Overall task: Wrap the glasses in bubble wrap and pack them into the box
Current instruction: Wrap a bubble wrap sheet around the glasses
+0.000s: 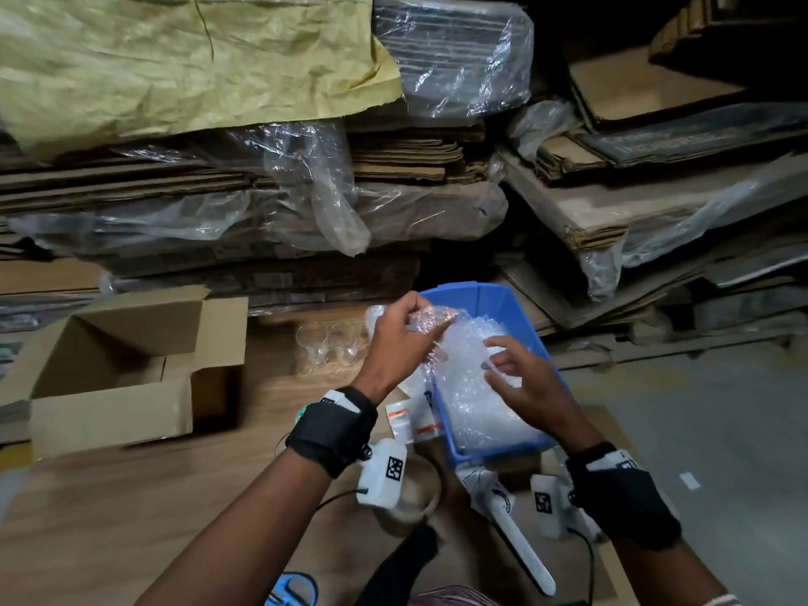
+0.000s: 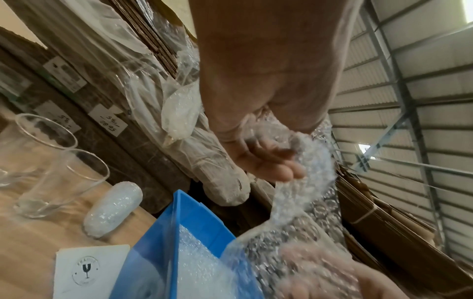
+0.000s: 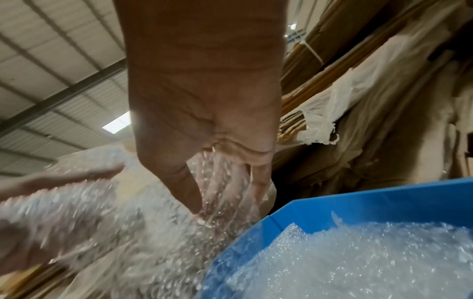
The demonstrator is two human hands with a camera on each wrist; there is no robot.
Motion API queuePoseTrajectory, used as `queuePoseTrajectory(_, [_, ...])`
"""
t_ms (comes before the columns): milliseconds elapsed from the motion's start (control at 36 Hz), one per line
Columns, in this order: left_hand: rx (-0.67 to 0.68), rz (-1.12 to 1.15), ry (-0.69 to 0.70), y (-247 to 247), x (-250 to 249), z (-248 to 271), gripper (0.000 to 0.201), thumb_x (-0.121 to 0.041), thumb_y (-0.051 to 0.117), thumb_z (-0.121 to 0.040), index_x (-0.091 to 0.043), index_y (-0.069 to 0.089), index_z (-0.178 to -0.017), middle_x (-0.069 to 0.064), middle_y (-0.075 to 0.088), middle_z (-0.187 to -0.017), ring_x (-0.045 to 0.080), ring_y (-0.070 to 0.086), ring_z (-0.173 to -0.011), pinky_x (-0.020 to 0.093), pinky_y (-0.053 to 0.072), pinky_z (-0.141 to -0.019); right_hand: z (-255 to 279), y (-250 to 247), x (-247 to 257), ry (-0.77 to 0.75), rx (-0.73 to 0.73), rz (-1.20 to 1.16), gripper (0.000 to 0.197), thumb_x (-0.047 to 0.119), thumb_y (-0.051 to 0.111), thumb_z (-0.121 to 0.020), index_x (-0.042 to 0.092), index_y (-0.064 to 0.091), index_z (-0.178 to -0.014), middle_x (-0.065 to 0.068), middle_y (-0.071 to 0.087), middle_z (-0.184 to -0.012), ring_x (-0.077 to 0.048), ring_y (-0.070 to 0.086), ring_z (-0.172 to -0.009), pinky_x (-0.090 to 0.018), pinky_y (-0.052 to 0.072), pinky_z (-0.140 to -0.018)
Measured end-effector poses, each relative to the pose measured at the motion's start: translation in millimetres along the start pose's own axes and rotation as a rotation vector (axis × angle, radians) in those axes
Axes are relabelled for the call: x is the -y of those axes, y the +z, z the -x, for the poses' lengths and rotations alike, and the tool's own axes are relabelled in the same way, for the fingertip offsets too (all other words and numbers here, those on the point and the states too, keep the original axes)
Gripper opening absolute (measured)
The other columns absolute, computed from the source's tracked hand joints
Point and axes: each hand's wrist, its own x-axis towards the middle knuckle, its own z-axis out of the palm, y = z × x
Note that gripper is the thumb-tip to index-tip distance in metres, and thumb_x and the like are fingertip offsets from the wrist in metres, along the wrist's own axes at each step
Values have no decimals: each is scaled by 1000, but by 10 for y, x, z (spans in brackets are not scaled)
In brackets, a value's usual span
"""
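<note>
Pinched bubble wrap (image 1: pixel 430 319), R hand (image 1: pixel 520 378) maybe behind

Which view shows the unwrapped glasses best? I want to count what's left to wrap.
The left wrist view: two clear glasses stand close and sharp on the wooden surface, rims distinct, beside an already wrapped bundle. The head view shows the glasses only small and blurred. The right wrist view does not show them.

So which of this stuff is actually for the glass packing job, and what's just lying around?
For the job:
bubble wrap sheet, gripped by the left hand
right hand
bare glasses
wrapped bundle
open cardboard box
blue bin

Just lying about:
flattened cardboard stacks
blue scissors
</note>
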Motion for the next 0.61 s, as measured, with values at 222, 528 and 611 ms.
queuePoseTrajectory(222, [-97, -92, -17, -518, 58, 71, 27, -23, 75, -94, -17, 62, -72, -13, 56, -56, 3, 45, -49, 19, 37, -46, -2, -122, 126, 221, 33, -466, 8, -2, 70, -91, 2, 76, -95, -18, 76, -85, -27, 74, -78, -33, 62, -76])
queuePoseTrajectory(528, [-255, 26, -230, -1019, 199, 556, 43, -36, 53, -107, -20, 58, -67, -5, 41, -55, 7, 33, -44, 21, 24, -40, 17, 263, 619, 391, -45, -790, 20, 17, 77, -86, 6, 72, -102, -3, 73, -82, -16, 70, -75, -23, 57, -65])
queuePoseTrajectory(611, [-257, 54, -278, -1202, 267, 736, 39, -40, 53, -106, -12, 63, -80, 5, 47, -67, 9, 37, -48, 22, 29, -43, 52, 443, 733, 395, 69, -809, 44, 9, 88, -72, 7, 70, -113, -11, 77, -97, -21, 73, -86, -27, 59, -70])
